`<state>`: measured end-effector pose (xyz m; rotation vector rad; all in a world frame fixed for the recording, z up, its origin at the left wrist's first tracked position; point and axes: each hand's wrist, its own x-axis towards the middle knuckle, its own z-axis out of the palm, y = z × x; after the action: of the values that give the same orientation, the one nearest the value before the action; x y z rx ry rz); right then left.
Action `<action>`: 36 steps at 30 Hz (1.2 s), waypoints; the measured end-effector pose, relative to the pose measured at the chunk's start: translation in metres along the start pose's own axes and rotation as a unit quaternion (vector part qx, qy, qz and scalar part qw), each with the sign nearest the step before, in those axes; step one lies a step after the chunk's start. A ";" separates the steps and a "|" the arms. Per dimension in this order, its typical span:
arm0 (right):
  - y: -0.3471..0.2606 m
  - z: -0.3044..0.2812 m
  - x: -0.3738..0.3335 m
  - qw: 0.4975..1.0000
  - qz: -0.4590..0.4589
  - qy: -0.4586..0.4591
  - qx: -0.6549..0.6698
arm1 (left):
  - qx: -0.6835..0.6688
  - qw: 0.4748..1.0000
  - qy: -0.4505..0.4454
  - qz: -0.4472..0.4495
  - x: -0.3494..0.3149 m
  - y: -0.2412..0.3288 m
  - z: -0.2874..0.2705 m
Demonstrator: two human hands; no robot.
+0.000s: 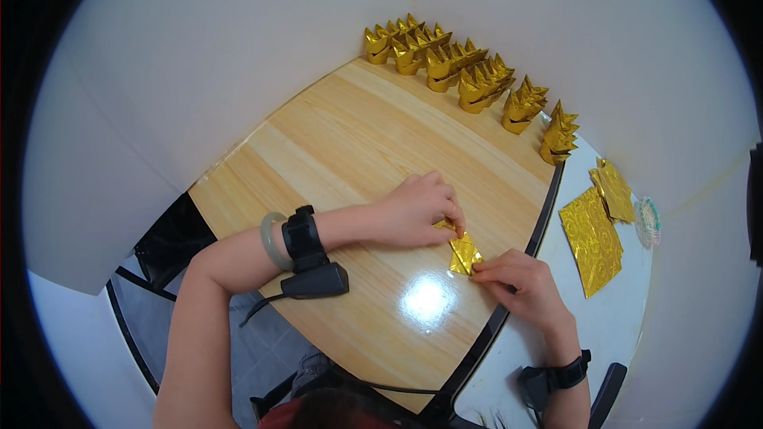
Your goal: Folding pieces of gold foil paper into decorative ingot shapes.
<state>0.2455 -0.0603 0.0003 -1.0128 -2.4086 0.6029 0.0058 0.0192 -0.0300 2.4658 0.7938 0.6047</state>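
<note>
A small piece of folded gold paper (462,255) lies at the right part of the wooden table (334,159), held between my two hands. My left hand (421,208) reaches over its far left end, the fingers bent down and pinching the paper; they hide part of it. At its near right corner my right hand (520,282) grips the edge between thumb and fingertips. Crossing creases show on the paper's shiny face.
Several stacks of folded gold paper pieces (486,83) stand in a row along the far edge. Flat gold sheets (592,242) lie on the white surface (540,334) to the right, near a small round woven item (648,221). Pale walls (238,48) close in the table.
</note>
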 end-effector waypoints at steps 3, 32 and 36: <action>-0.014 0.001 0.004 0.997 0.024 -0.033 0.072 | 0.014 1.000 0.002 -0.028 -0.004 0.015 0.005; -0.013 0.034 0.029 0.965 0.238 0.091 0.064 | -0.017 0.991 -0.124 -0.050 -0.006 0.014 -0.013; -0.013 0.035 0.030 0.960 0.255 0.092 0.067 | -0.055 0.993 -0.085 -0.059 -0.003 0.005 -0.005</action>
<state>0.2003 -0.0541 -0.0139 -1.5669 -1.9170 0.7904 0.0033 0.0151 -0.0235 2.3156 0.8098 0.3797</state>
